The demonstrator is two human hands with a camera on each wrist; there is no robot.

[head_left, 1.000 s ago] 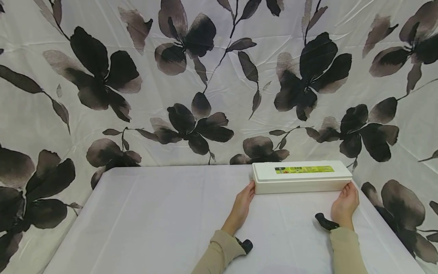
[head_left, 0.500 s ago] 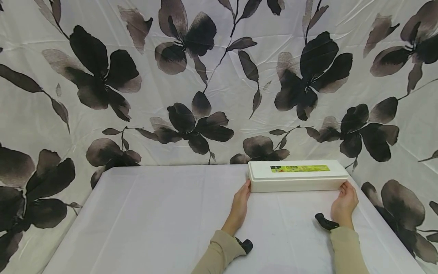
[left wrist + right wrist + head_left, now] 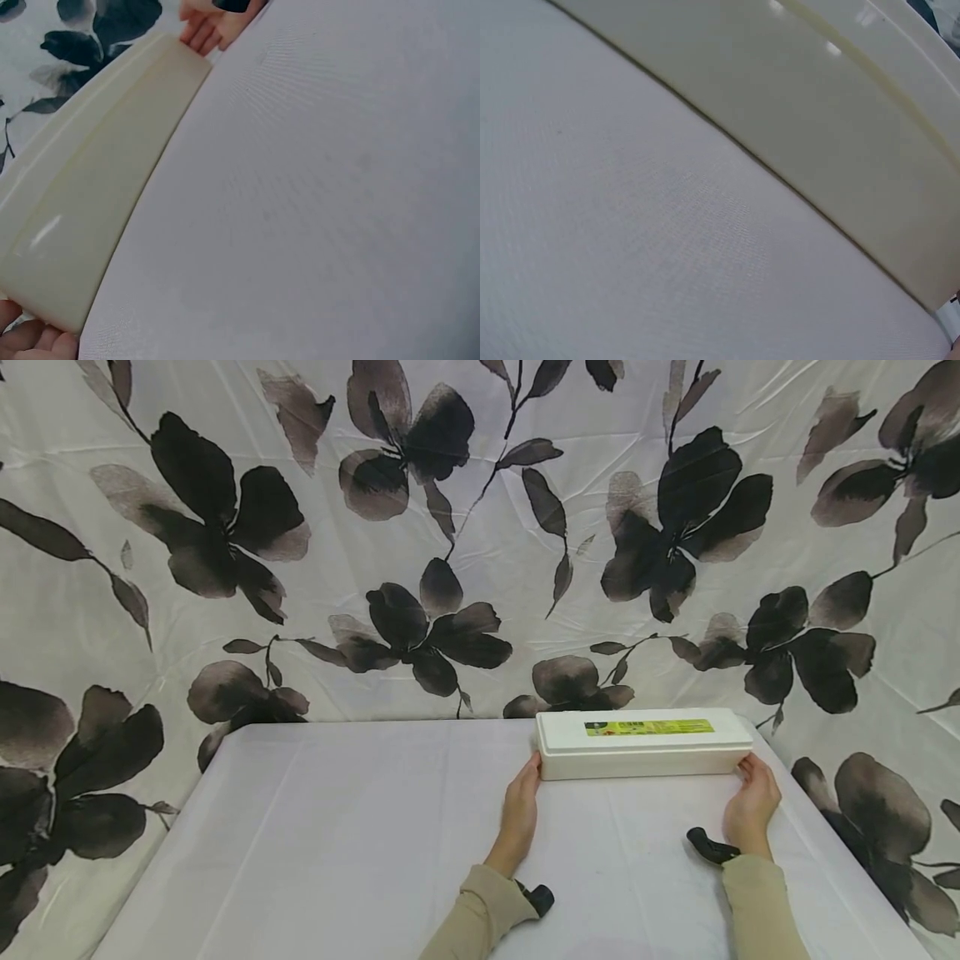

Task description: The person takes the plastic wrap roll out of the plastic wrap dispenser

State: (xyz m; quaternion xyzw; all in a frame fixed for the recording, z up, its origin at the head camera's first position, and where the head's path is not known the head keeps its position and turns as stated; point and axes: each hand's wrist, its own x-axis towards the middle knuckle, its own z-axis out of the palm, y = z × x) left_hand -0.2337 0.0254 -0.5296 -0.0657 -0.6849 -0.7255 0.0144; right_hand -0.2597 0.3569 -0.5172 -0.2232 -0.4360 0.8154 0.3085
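A long white lidded box (image 3: pixel 645 743) with a yellow-green label (image 3: pixel 649 727) on its lid lies at the back right of the table, between my hands. My left hand (image 3: pixel 517 814) touches its left end; in the left wrist view the fingers (image 3: pixel 45 341) of that hand rest against the box's end. At the right end is my right hand (image 3: pixel 752 810), its fingers reaching up to the box's near corner. The front wall (image 3: pixel 802 105) of the box fills the upper right of the right wrist view, where the right hand is almost out of frame.
A white cloth covers the table (image 3: pixel 360 843). Behind it hangs a pale curtain (image 3: pixel 480 635) with dark flowers, close behind the table's far edge. The table's right edge runs just beyond the right hand. Black straps (image 3: pixel 711 847) sit at the wrists.
The box has slid slightly to the left along the table and a little toward the back. Both hands have moved left with it, staying at its two ends.
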